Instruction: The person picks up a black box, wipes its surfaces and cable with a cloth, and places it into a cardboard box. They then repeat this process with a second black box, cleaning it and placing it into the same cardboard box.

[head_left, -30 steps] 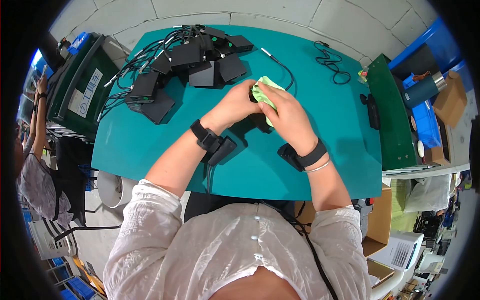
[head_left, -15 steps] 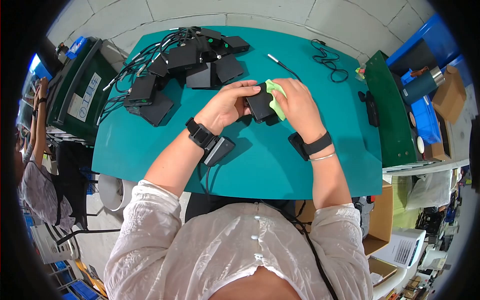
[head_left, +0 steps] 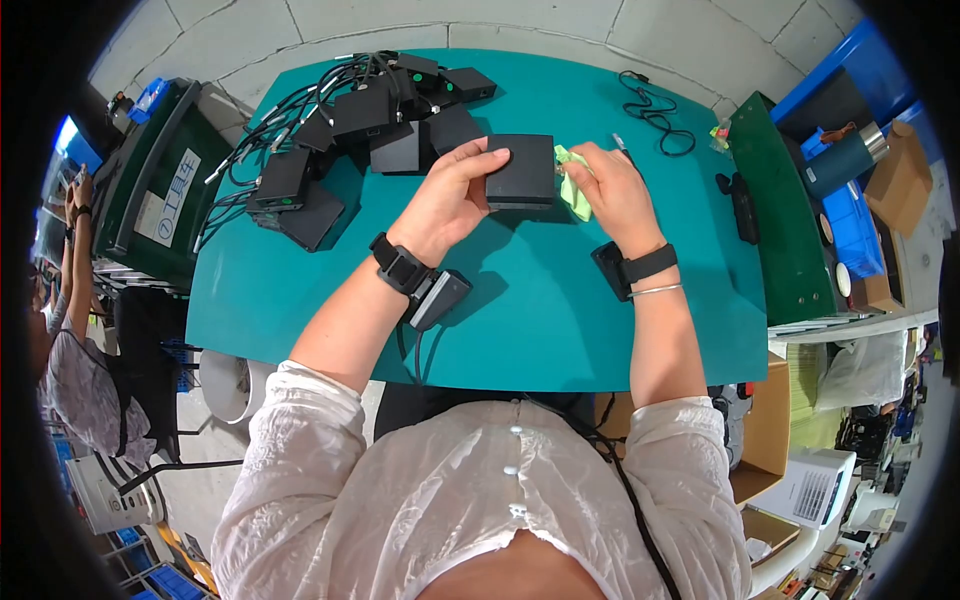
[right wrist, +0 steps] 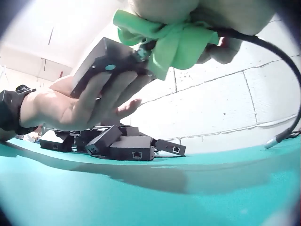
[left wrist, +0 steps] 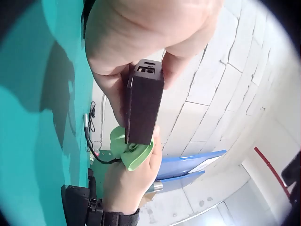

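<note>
My left hand (head_left: 445,200) holds a flat black electronics box (head_left: 522,172) above the green table (head_left: 500,330), thumb on its top face. In the left wrist view, small ports show on the box's near end. At the box's other end, my right hand (head_left: 617,197) pinches a light green cloth (head_left: 575,190). The right wrist view shows the cloth (right wrist: 181,47) bunched against the box's connector end, beside a round green sticker (right wrist: 110,67). A black cable (right wrist: 265,44) runs out from the cloth and hangs to a silver plug (right wrist: 271,142) near the tabletop.
Several similar black boxes (head_left: 365,115) with tangled cables are piled at the back left. A thin black cord (head_left: 660,120) lies at the back right, and a black object (head_left: 742,218) at the right edge by a green cabinet (head_left: 790,240). Another person (head_left: 85,360) is at far left.
The box, first mostly hidden by my hands and the cloth, has come into view and turned its broad face up. My right hand has moved right with the cloth, onto the box's end.
</note>
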Demonstrator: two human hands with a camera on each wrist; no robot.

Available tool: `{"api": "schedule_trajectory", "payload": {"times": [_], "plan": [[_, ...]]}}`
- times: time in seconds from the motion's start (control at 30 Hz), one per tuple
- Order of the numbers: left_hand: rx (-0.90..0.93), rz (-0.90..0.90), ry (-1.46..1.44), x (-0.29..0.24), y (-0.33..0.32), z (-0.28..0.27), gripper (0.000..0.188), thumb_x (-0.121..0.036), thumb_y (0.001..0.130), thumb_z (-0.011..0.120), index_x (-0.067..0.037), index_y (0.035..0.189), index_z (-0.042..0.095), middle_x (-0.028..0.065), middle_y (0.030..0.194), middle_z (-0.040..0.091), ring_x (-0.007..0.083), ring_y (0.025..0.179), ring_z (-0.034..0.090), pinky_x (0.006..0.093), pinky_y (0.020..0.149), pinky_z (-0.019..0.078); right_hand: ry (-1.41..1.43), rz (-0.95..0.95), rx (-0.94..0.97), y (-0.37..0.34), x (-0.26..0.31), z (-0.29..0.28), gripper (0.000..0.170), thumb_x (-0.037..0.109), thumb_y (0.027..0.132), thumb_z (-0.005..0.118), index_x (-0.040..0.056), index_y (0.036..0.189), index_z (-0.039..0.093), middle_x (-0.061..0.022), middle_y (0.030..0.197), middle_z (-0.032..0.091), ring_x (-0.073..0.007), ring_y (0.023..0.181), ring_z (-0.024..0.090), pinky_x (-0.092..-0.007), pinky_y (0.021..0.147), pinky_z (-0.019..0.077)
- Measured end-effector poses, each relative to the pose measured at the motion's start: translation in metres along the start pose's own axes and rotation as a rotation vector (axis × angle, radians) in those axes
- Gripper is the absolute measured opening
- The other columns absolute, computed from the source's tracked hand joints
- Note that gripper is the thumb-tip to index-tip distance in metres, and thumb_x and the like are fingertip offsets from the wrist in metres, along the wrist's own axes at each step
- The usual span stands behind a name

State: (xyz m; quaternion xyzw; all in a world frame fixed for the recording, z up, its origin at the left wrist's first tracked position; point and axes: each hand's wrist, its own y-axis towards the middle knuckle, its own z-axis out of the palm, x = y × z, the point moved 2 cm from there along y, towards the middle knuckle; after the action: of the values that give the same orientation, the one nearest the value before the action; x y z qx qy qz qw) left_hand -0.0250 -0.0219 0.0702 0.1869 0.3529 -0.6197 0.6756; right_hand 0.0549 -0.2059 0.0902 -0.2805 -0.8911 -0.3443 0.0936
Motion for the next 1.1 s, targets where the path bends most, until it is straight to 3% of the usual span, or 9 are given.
{"api": "schedule_trajectory", "payload": {"times": [0.13, 0.17, 0.6, 0.73, 0.8, 0.87, 0.93, 1.0, 1.1], "plan": [[0.029, -0.018, -0.020, -0.007, 0.019, -0.027, 0.016, -0.014, 0.090, 0.060, -0.003, 0.102, 0.061, 0.0074, 0.097, 0.065, 0.0186, 0.092, 0.064, 0.0366, 0.082, 0.0526, -0.127, -0.076, 0.023, -0.002, -0.011, -0.006, 0.026, 0.030, 0.087, 0.064, 0.0068, 0.097, 0.058, -0.0092, 0.082, 0.064, -0.0298, 0.080, 0.058, -0.0388, 0.079, 0.0434], [0.015, 0.005, -0.047, -0.015, 0.019, -0.030, 0.025, -0.016, 0.090, 0.061, 0.002, 0.107, 0.059, 0.0122, 0.109, 0.063, 0.0228, 0.097, 0.063, 0.0371, 0.084, 0.0522, -0.166, -0.049, 0.013, -0.004, -0.018, -0.008, 0.026, 0.029, 0.086, 0.065, 0.0072, 0.098, 0.058, -0.0078, 0.085, 0.063, -0.0286, 0.083, 0.058, -0.0379, 0.082, 0.0432], [-0.246, 0.243, -0.133, -0.061, 0.013, -0.041, 0.024, -0.015, 0.088, 0.064, 0.001, 0.105, 0.059, 0.0120, 0.104, 0.063, 0.0241, 0.099, 0.061, 0.0405, 0.093, 0.0471, -0.243, 0.004, -0.001, -0.011, -0.069, -0.029, 0.021, 0.021, 0.082, 0.067, 0.0086, 0.098, 0.060, -0.0072, 0.088, 0.062, -0.0267, 0.091, 0.055, -0.0376, 0.088, 0.0407], [-0.257, 0.252, -0.179, -0.059, 0.013, -0.038, 0.024, -0.015, 0.088, 0.064, 0.001, 0.105, 0.058, 0.0120, 0.103, 0.063, 0.0239, 0.097, 0.061, 0.0377, 0.088, 0.0497, -0.236, -0.070, -0.076, -0.016, -0.078, -0.029, 0.021, 0.023, 0.087, 0.065, 0.0078, 0.099, 0.060, -0.0049, 0.084, 0.060, -0.0216, 0.085, 0.057, -0.0340, 0.081, 0.0434], [-0.208, 0.240, -0.208, -0.053, 0.018, -0.042, 0.023, -0.015, 0.090, 0.062, 0.002, 0.105, 0.057, 0.0134, 0.104, 0.063, 0.0251, 0.097, 0.062, 0.0379, 0.087, 0.0516, 0.358, 0.369, 0.050, -0.020, -0.089, -0.025, 0.024, 0.030, 0.092, 0.060, 0.0068, 0.100, 0.060, 0.0008, 0.081, 0.058, -0.0133, 0.079, 0.057, -0.0285, 0.072, 0.0443], [-0.162, 0.228, -0.235, -0.048, 0.021, -0.045, 0.023, -0.014, 0.091, 0.061, 0.003, 0.105, 0.056, 0.0148, 0.105, 0.062, 0.0264, 0.098, 0.063, 0.0381, 0.086, 0.0535, 0.503, 0.365, -0.044, -0.019, -0.095, -0.020, 0.027, 0.033, 0.094, 0.057, 0.0066, 0.100, 0.060, 0.0022, 0.080, 0.057, -0.0103, 0.075, 0.055, -0.0257, 0.067, 0.0429], [0.088, 0.117, -0.376, -0.038, 0.023, -0.037, 0.022, -0.011, 0.091, 0.060, 0.003, 0.107, 0.054, 0.0170, 0.110, 0.061, 0.0299, 0.102, 0.063, 0.0392, 0.087, 0.0566, 0.644, 0.359, -0.137, -0.021, -0.098, -0.022, 0.030, 0.036, 0.096, 0.055, 0.0064, 0.100, 0.061, 0.0037, 0.079, 0.056, -0.0072, 0.072, 0.053, -0.0230, 0.061, 0.0414], [0.120, 0.113, -0.392, -0.030, 0.018, -0.027, 0.020, -0.009, 0.092, 0.058, 0.004, 0.106, 0.052, 0.0202, 0.111, 0.060, 0.0325, 0.104, 0.062, 0.0410, 0.090, 0.0562, 0.873, 0.624, -0.296, -0.021, -0.091, -0.029, 0.029, 0.034, 0.098, 0.053, 0.0059, 0.104, 0.060, 0.0025, 0.079, 0.056, -0.0050, 0.067, 0.049, -0.0192, 0.056, 0.0371], [0.087, 0.063, -0.369, -0.026, 0.015, -0.022, 0.019, -0.005, 0.091, 0.057, 0.007, 0.106, 0.052, 0.0230, 0.110, 0.060, 0.0348, 0.103, 0.063, 0.0413, 0.090, 0.0566, 1.070, 0.630, -0.265, -0.028, -0.119, -0.026, 0.029, 0.032, 0.098, 0.050, 0.0039, 0.099, 0.059, -0.0018, 0.077, 0.056, -0.0088, 0.059, 0.049, -0.0206, 0.048, 0.0343]]}}
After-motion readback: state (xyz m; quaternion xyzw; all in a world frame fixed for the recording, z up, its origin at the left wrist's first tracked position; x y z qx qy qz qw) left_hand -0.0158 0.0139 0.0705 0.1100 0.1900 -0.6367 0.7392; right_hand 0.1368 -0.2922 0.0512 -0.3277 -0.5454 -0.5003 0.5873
